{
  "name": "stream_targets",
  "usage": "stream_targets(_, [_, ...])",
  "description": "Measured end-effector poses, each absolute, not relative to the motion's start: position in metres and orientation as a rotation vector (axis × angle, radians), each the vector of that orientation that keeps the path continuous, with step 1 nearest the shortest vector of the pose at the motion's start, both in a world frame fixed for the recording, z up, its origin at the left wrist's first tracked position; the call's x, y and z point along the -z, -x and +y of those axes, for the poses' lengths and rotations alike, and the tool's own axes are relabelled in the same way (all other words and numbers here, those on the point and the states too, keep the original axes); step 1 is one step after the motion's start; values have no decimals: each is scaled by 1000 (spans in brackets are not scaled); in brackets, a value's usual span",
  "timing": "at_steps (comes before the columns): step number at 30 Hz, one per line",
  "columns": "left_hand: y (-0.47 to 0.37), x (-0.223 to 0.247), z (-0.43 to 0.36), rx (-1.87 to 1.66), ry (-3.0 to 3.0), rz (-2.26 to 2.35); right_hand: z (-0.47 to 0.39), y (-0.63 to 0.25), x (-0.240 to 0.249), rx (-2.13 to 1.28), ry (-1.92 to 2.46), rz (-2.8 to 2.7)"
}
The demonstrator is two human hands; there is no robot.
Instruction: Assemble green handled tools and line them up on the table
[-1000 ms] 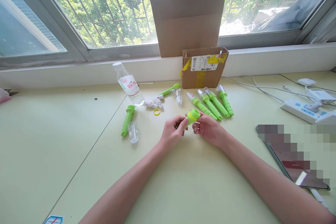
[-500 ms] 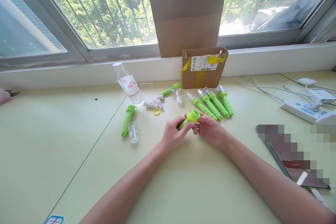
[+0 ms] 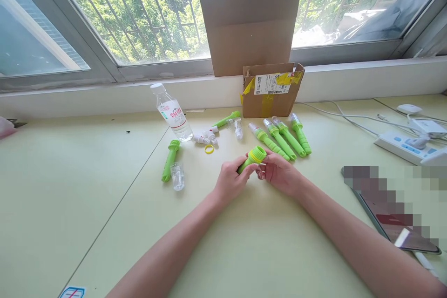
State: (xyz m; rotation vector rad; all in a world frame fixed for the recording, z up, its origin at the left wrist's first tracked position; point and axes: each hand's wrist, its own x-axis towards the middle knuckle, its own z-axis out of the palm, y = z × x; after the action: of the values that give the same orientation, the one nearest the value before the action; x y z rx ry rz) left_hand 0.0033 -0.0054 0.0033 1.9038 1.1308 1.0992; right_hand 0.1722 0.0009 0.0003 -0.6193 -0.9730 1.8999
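My left hand (image 3: pixel 232 177) is wrapped round a green threaded handle (image 3: pixel 247 163), its open threaded mouth tilted up to the right. A yellow ring (image 3: pixel 254 155) sits around the neck below the thread. With fingers curled, my right hand (image 3: pixel 279 172) grips the same neck from the right; its fingertips are partly hidden behind it. Left of my hands lie another green handle (image 3: pixel 171 160) and a clear ribbed cap (image 3: pixel 178 177). A loose yellow ring (image 3: pixel 209 149) rests near several small white pieces (image 3: pixel 210 137). Beyond are a third green handle (image 3: pixel 226 119) and clear caps (image 3: pixel 238 128).
Several green handles with clear caps (image 3: pixel 278 138) lie side by side at the right. Behind them stands a cardboard box (image 3: pixel 268 102). A water bottle (image 3: pixel 173 115) is at the back left. A power strip (image 3: pixel 401 146), cables and a phone (image 3: pixel 384 214) occupy the right side.
Almost nothing differs. Both hands keep their hold on the green handle in the same place, and the whole view has shifted very slightly.
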Motion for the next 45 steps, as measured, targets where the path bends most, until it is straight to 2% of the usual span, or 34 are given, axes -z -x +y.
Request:
stream_targets(23, [4, -3, -3, -944, -1814, 1017, 2, -172, 1, -1927, 604, -1001])
stream_targets(45, [8, -12, 2, -555, -1260, 776, 2, -173, -2, -1938, 574, -1069])
